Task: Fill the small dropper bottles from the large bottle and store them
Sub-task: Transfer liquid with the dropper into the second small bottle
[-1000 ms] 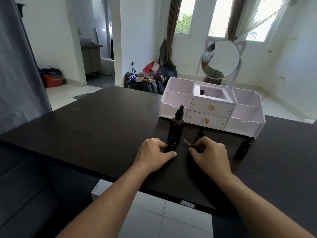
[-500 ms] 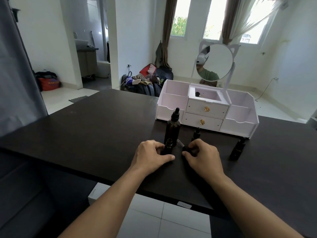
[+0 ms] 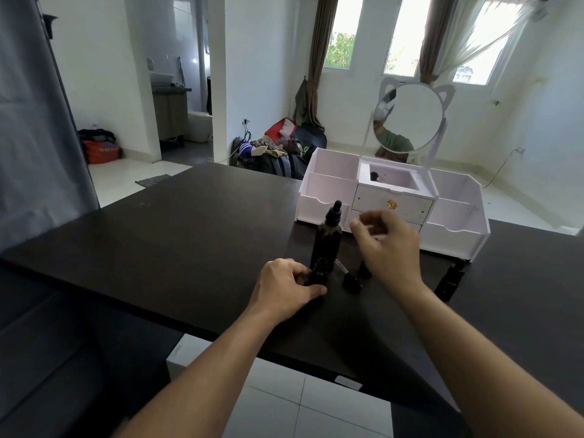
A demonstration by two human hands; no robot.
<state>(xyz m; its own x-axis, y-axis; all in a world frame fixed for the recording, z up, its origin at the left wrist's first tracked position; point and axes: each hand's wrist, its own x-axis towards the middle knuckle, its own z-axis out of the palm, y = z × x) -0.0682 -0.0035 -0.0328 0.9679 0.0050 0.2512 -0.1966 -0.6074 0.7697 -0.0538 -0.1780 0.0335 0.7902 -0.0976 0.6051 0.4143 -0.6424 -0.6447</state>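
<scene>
In the head view, the left hand (image 3: 286, 287) rests on the dark worktop (image 3: 189, 232) with its grip curled round a small dropper bottle (image 3: 319, 273), which stands open-necked just in front of the large bottle (image 3: 327, 240). The right hand (image 3: 384, 245) is lifted above the worktop near the large bottle's cap, its fingers loosely curled; it looks to hold nothing, though blur makes that uncertain. A removed dropper cap (image 3: 349, 279) lies on its side just right of the held bottle, its glass pipette pointing back toward the large bottle.

The step in hand appears to be opening the large bottle to draw liquid. To do it well, the right hand should take the ribbed collar rather than the soft bulb, twist without tipping the tall, narrow body, and lift the pipette straight out. The left hand should keep the small bottle upright and pinned, since its base is narrow and light.

The bottles are dark, glossy and cylindrical, with matte black rubber bulbs. Another small bottle (image 3: 363, 270) stands partly behind the right wrist, and a capped one (image 3: 450, 281) stands well apart to the right. Behind them sits a white, smooth-panelled organizer (image 3: 455, 213) with gold-knobbed drawers, open compartments and a round cat-eared mirror (image 3: 407, 116); a dark item already lies in its top middle compartment.
</scene>
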